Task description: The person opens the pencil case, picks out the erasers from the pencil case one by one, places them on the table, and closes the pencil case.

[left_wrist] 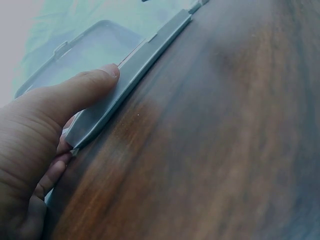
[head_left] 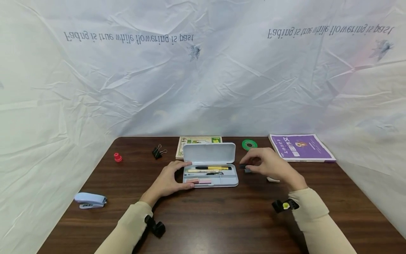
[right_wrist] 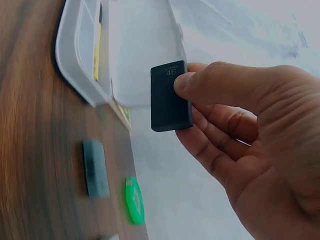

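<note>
In the head view a pale pencil case (head_left: 229, 180) lies with its lid raised. It holds several pens and pencils (head_left: 209, 171) and pink erasers (head_left: 203, 181). My left hand (head_left: 168, 180) grips the case's left end, its thumb on the front wall and fingers round the far side. Just right of the case, my right hand (head_left: 269, 164) pinches a black eraser (right_wrist: 167, 100) marked 4B between thumb and fingers. Below that hand in the right wrist view, a dark grey block (right_wrist: 95, 167) rests on the table.
A green tape roll (head_left: 249, 144) and a purple book (head_left: 299, 147) lie at the back right. Another book (head_left: 198, 140) is behind the case. Leftward are a binder clip (head_left: 157, 152), a red stopper-like piece (head_left: 117, 157) and a blue stapler (head_left: 91, 200). A small white piece (head_left: 272, 180) lies beneath my right wrist.
</note>
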{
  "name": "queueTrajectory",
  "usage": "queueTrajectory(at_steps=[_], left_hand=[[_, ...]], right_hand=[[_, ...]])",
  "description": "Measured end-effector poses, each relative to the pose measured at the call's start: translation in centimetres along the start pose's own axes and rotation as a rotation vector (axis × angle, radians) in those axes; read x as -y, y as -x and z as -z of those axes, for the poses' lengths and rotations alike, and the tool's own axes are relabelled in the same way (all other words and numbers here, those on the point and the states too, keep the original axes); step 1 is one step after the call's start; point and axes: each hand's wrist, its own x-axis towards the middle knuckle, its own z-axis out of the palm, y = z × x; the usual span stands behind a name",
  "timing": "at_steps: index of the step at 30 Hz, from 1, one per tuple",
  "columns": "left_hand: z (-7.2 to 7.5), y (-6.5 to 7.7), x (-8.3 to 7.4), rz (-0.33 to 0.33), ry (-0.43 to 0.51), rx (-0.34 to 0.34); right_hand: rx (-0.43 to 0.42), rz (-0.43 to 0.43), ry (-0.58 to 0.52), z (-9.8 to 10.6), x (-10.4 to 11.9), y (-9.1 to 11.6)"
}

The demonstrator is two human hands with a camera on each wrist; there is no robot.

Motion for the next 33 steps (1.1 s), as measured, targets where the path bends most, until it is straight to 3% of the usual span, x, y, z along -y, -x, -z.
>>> queueTrajectory(at_steps=[5, 15, 24, 29, 33], left_hand=[[0.1, 0.1, 0.0, 0.006, -0.001, 0.003], [0.1, 0.2, -0.1, 0.011, 0.002, 0.007], [0.2, 0.2, -0.2, -0.005, -0.015, -0.001], [0.2, 0.2, -0.3, -0.014, -0.016, -0.001], [0.1, 0.2, -0.4, -0.015, -0.018, -0.003]], right_hand=[[0.021, -0.052, 0.007, 0.5, -1.1, 0.6], [0.147, -0.123, -0.041, -1.0, -3.7, 0.8], [0.280, -0.127, -0.130, -1.5, -3.7, 0.6], [0.272, -0.131, -0.136, -0.9, -3.5, 0.7], [0.143, -0.130, -0.122, 0.0, -3.3, 0.9]])
